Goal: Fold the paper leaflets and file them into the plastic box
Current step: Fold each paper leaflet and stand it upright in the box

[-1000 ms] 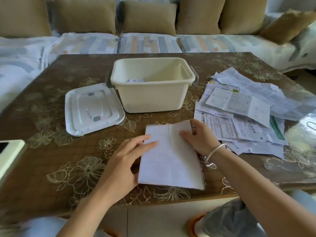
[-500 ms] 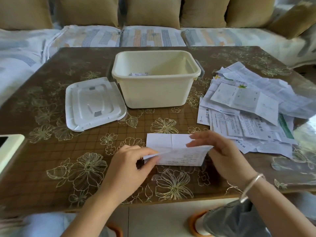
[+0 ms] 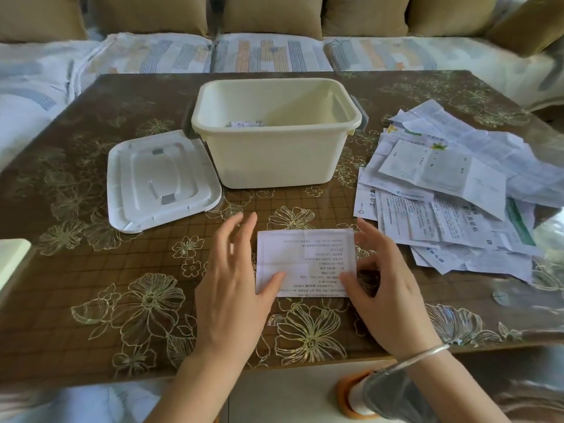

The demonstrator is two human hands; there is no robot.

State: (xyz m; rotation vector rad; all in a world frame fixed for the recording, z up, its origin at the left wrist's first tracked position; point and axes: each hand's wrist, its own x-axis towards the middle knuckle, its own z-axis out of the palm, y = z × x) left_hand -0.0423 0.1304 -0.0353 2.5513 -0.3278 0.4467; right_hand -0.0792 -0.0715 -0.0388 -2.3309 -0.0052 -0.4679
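Leaflet (image 3: 306, 261), folded, lies flat on the bench (image 3: 91, 300) before the plastic box (image 3: 274, 160), left hand (image 3: 235, 294) and right hand (image 3: 387, 294) flanking it, each grip wide with only thumbs touching, so the loose fold may spring open or slide askew.

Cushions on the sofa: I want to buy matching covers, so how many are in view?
6 cushions along the sofa back: far left, next, centre, right of centre, next, and a tilted one at far right. More may lie outside the frame.
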